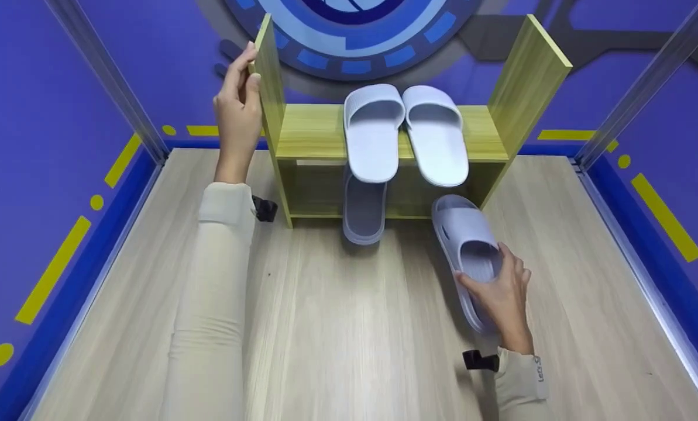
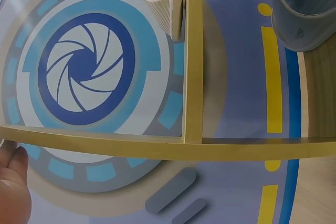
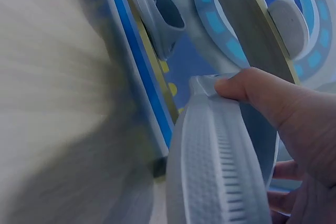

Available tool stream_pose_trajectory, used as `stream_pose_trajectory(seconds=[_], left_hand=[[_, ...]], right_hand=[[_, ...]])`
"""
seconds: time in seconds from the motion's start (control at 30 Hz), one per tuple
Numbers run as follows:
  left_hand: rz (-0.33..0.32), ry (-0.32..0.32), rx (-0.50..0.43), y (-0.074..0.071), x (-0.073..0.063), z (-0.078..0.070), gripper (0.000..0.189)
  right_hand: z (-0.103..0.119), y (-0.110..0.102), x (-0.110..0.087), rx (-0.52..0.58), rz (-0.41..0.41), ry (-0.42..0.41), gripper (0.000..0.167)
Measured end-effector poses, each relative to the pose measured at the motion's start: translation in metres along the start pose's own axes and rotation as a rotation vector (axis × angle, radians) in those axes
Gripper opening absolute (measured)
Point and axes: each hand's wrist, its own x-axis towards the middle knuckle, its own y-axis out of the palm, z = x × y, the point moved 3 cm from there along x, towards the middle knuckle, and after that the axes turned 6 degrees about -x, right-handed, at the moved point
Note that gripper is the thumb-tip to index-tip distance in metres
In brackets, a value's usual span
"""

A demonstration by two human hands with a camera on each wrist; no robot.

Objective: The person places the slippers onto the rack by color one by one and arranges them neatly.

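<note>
My right hand point(image 1: 501, 292) grips a grey slipper point(image 1: 471, 225) by its heel end, thumb on one side and fingers on the other. The slipper is tilted, its toe toward the right part of the lower shelf; its ridged sole point(image 3: 220, 166) shows in the right wrist view. On the left, my left hand point(image 1: 239, 108) touches the front edge and outer side of the shoe rack's left panel point(image 1: 271, 88), fingers fairly straight. Another grey slipper point(image 1: 365, 216) rests on the lower shelf, heel jutting forward. A pair of white slippers point(image 1: 375, 140) sits on the upper shelf point(image 1: 313, 131).
The wooden rack's right panel point(image 1: 530, 88) rises beyond the right hand. Wood-grain tabletop point(image 1: 337, 327) extends in front. Blue printed walls point(image 1: 33, 117) enclose the back and sides. Black wrist cameras point(image 1: 265, 209) are on both wrists.
</note>
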Motion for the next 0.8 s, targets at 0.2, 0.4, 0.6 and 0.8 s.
stream_pose_trajectory(seconds=[0.2,0.4,0.6,0.8], left_hand=[[0.001,0.064,0.021,0.000,-0.001,0.001,0.036],[-0.001,0.071,0.026,0.000,-0.001,0.002,0.036],[-0.004,0.064,0.027,-0.001,-0.002,0.002,0.035],[-0.005,0.051,0.021,0.001,-0.001,0.001,0.035]], right_hand=[[0.016,0.007,0.012,0.015,-0.037,-0.035,0.102],[0.030,0.020,0.025,0.030,-0.074,-0.072,0.102],[0.042,0.034,0.039,0.035,-0.092,-0.081,0.102],[0.054,0.049,0.053,0.028,-0.091,-0.064,0.102]])
